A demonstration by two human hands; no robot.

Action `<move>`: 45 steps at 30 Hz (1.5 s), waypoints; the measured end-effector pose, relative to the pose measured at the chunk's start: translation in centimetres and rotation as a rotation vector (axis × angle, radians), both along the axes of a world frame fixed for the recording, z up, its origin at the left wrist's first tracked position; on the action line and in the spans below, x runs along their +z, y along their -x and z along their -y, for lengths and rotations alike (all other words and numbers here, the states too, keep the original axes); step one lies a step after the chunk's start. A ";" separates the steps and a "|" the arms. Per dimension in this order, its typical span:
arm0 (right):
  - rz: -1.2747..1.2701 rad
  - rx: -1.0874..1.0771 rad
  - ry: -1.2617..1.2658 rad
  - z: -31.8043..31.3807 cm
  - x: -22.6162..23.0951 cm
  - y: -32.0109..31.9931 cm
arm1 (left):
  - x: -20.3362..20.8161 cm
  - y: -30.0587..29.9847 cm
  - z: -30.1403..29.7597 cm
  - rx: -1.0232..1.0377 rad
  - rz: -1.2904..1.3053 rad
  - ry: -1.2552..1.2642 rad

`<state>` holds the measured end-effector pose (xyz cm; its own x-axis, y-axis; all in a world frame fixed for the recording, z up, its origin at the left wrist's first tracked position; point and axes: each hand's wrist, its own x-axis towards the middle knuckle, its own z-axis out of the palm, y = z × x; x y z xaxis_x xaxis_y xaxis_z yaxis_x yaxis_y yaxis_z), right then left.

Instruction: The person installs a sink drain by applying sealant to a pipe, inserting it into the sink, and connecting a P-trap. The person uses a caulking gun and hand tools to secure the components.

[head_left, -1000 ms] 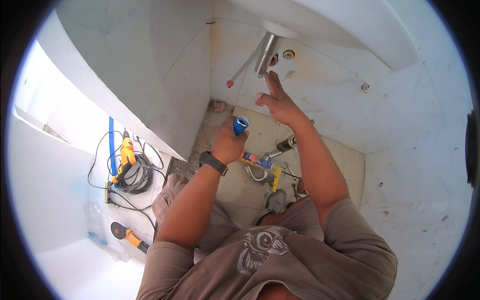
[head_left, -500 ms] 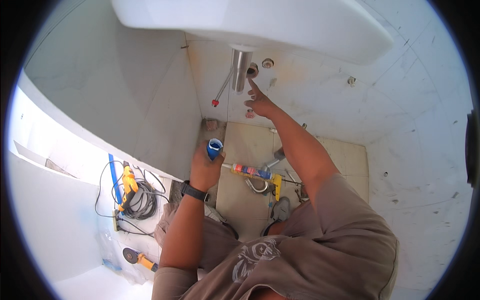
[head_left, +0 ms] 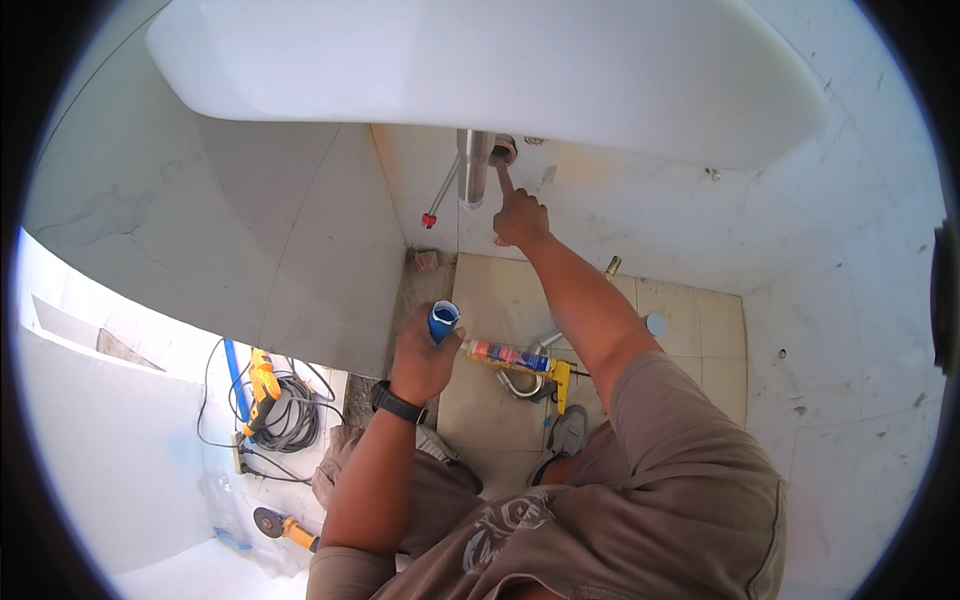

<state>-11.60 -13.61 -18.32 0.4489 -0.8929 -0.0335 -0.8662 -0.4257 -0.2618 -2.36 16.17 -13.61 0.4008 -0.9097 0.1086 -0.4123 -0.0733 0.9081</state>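
My left hand, with a dark watch on the wrist, grips a short blue pipe piece whose pale, open end faces up. Under the white basin, my right hand reaches to the wall with its index finger stretched and the other fingers curled. That fingertip touches the lower rim of the round drain opening; whether it goes inside I cannot tell. Just left of the opening hangs the basin's metal drain pipe. A yellow caulking gun with a printed sealant tube lies low, right of my left hand.
The white basin overhangs both hands. A thin hose with a red end hangs beside the drain pipe. A curved chrome pipe lies by the caulking gun. Left, past a partition, are a yellow power tool, coiled cable and an angle grinder.
The view has shifted, so the basin fills more of it. My right index finger has risen to the drain opening's rim while the other fingers curled in. My left hand still holds the blue pipe piece.
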 end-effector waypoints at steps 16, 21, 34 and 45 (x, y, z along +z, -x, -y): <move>-0.504 0.036 0.314 0.4 2.9 -0.8 | 0.2 0.4 0.4 -0.006 -0.059 0.015; -0.431 0.046 0.202 0.6 3.7 1.3 | 0.0 0.3 0.4 -0.004 -0.024 0.004; 0.085 0.299 -0.130 2.2 4.3 1.3 | -0.6 0.1 0.7 -0.033 -0.022 0.014; -0.010 0.162 -0.112 -0.4 4.1 4.9 | 0.8 0.0 1.3 0.021 -0.129 0.014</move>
